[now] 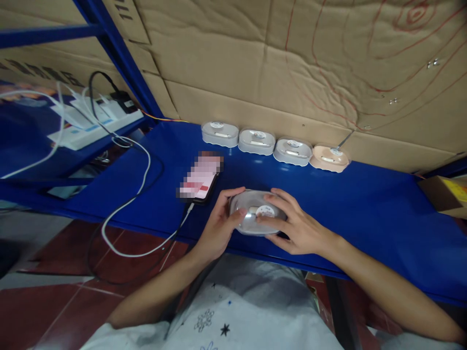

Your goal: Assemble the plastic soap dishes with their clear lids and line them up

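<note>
A grey oval soap box [251, 226] with a clear lid is held between both hands, close to the front edge of the blue table. A round white sticker [265, 211] shows on its lid. My left hand [222, 221] grips the box's left end, its thumb on top. On the right end, my right hand [292, 221] is wrapped around the side, with fingers over the lid by the sticker. Behind them stand three similar grey soap boxes [256, 141] and a peach one [330, 158] in a row. The underside of the held box is hidden.
A phone [200, 177] lies left of the hands, with a white cable [146, 165] plugged in and looping over the table edge. Farther left is a loaded power strip [98, 127]. Cardboard [233, 63] lines the back; an open carton [445, 197] sits far right.
</note>
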A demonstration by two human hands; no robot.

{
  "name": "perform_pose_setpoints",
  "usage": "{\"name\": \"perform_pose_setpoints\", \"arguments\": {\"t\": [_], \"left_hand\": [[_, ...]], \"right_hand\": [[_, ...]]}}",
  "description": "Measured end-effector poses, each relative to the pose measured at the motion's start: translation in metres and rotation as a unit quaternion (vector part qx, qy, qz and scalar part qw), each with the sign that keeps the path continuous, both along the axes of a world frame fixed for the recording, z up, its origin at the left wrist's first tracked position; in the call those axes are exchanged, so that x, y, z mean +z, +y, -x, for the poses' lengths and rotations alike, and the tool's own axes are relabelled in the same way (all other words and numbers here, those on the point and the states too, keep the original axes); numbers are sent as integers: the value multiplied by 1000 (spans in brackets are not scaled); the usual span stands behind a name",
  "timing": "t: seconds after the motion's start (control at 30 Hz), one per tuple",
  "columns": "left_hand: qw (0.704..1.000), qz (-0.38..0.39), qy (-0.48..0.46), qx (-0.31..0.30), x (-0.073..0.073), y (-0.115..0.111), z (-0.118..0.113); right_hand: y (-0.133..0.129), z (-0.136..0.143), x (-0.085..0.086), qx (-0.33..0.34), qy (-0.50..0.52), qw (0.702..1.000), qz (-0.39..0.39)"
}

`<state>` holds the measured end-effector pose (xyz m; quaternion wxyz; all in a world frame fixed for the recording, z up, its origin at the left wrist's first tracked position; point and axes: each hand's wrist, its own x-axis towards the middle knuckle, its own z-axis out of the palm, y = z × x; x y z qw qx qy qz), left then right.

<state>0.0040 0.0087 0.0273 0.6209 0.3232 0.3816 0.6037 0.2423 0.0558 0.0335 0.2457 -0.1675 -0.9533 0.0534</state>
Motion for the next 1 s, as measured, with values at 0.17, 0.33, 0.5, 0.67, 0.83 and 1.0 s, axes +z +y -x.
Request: {"name": "perform_pose_setpoints", "arguments": {"t": [0.17, 0.33, 0.5, 0.67, 0.83, 1.0], "left_hand": [[999, 29, -12, -35, 0, 2, -1], [998, 44, -24, -39, 1, 4, -1], [998, 16, -37, -50, -3, 3, -1], [997, -2, -44, -55, -5, 2, 0], [997, 5, -51, -56, -7, 3, 0], [995, 55, -70, -53, -7, 8, 3]], "right_hand": [[-5, 11, -6, -52, 8, 997, -54], [-2, 12, -4, -44, -6, 999, -21], [3, 8, 1, -18, 27, 997, 67], [4, 10, 2, -5, 60, 991, 120], [12, 8, -2, 10, 85, 987, 135], [20, 4, -10, -3, 76, 990, 115]]}}
